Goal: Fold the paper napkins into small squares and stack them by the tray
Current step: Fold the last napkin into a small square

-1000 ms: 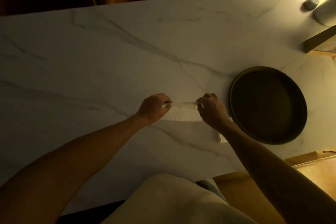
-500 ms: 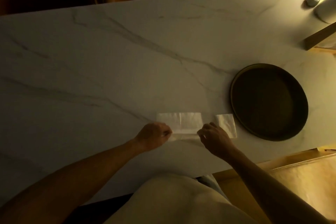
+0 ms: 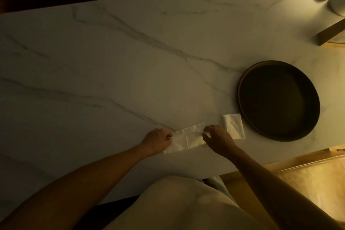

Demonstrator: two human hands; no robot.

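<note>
Napkin strip (image 3: 188,139) pinched at both ends by left hand (image 3: 158,141) and right hand (image 3: 217,139) fingers; align edges squarely before creasing flat on desk (image 3: 130,61).

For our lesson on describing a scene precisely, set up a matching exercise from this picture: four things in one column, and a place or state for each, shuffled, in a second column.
Column 1
1. round dark tray
2. folded napkin square
3. napkin strip
4. left hand

Column 2
A. stretched flat between the two hands
B. lying beside the tray's left rim
C. holding the strip's left end
D. empty, near the table's right end

Pairs: 1-D, 2-B, 3-A, 4-C
</note>
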